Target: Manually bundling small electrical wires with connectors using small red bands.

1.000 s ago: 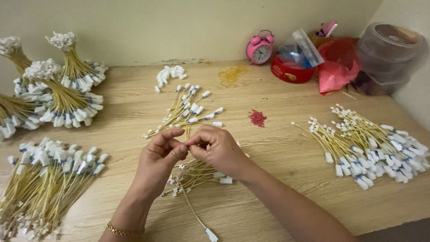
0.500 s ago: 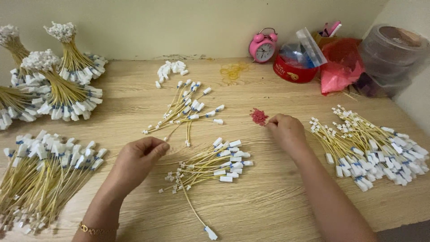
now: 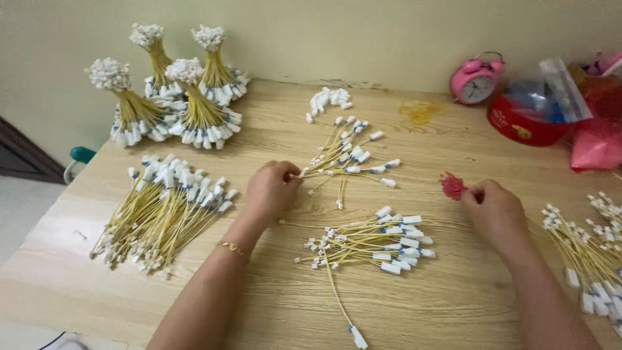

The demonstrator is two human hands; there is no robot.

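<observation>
Yellow wires (image 3: 343, 159) touch left hand (image 3: 272, 191); right hand (image 3: 495, 210) near table edge (image 3: 39, 259)

- The right-hand cable pile (image 3: 593, 253) is running off the frame's edge.
- The left hand (image 3: 272, 189) is hiding its own fingertips.
- The red bag (image 3: 599, 129) is getting cropped.

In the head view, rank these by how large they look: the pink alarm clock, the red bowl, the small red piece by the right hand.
1. Red bowl
2. Pink alarm clock
3. Small red piece, clearly smallest although nearer the camera.

A pale wooden table (image 3: 453, 304) stands against a cream wall (image 3: 363, 32).
</observation>
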